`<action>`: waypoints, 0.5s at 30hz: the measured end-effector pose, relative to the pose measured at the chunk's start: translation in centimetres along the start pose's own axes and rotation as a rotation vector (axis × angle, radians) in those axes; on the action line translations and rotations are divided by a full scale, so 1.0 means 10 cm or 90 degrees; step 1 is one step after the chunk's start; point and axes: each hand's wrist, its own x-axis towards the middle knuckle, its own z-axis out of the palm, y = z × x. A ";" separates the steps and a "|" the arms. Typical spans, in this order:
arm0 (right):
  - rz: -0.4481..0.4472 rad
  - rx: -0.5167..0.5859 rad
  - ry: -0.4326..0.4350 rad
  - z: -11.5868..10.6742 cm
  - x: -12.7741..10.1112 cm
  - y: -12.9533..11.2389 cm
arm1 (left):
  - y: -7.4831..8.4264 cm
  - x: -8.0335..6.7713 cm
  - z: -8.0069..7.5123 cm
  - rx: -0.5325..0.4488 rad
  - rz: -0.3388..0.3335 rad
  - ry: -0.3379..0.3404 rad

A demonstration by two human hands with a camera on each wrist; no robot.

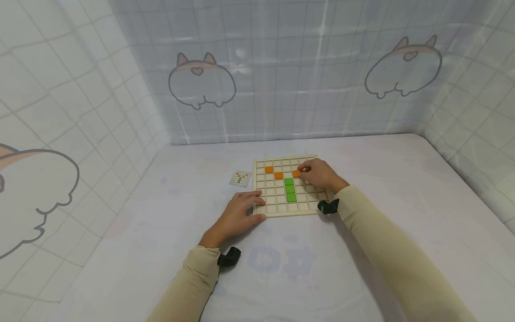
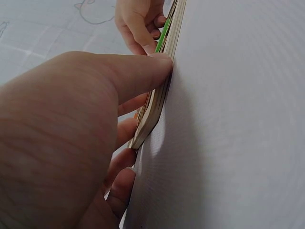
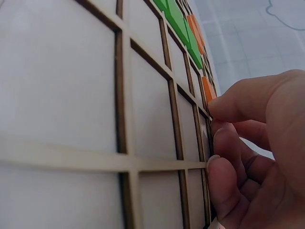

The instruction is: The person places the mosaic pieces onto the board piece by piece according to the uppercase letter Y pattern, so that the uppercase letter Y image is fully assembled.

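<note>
My right hand sits over the upper right part of the wooden grid board, fingers curled, with thumb and fingertips pinched together on an orange square tile. In the right wrist view that tile pokes out just past my thumb tip, lying flat in a cell of the grid.

My left hand rests at the board's lower left corner, fingers fairly straight and close together (the thumb lies along the near edge, the fingertips on top of the frame). The left wrist view shows my thumb pressed against the board's thin edge.

The board lies flat near the middle of the head view, its sides roughly square to the back wall. Two more orange tiles sit left of the one I pinch, stepping down toward a green column whose long axis runs up and down the frame, just below and left of my right fingertips.

A small pattern card lies on the white tabletop left of the board, apart from it.
</note>
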 end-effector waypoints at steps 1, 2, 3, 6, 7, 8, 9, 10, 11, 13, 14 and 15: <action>0.000 -0.002 0.001 0.00 0.00 0.00 | 0.00 0.00 0.00 0.000 0.000 0.000; 0.003 -0.006 0.002 0.01 0.00 0.00 | 0.00 0.00 0.00 0.002 -0.001 0.001; 0.003 -0.010 0.002 0.01 0.01 0.00 | -0.01 0.00 0.00 0.003 -0.001 0.001; 0.003 -0.025 -0.001 0.02 0.01 0.00 | -0.01 0.01 0.01 0.002 -0.002 0.002; 0.003 -0.027 -0.001 0.02 0.01 0.00 | -0.01 0.01 0.01 0.002 -0.003 0.002; 0.003 -0.029 -0.001 0.02 0.01 0.01 | -0.01 0.01 0.01 0.001 -0.003 0.001; 0.001 -0.027 -0.001 0.02 0.00 0.02 | 0.00 0.01 0.01 0.000 -0.003 0.001; 0.000 -0.021 0.001 0.02 0.00 0.03 | -0.01 0.01 0.01 0.000 -0.003 0.001; 0.000 -0.011 0.004 0.01 -0.01 0.05 | -0.01 0.01 0.01 0.000 -0.003 0.001; -0.002 0.021 0.008 -0.01 -0.03 0.08 | -0.01 0.01 0.02 0.001 -0.007 -0.001; -0.003 0.041 0.011 -0.02 -0.04 0.10 | -0.01 0.02 0.02 0.002 -0.007 0.000; -0.003 0.065 0.015 -0.04 -0.06 0.12 | -0.02 0.02 0.03 0.004 -0.006 0.001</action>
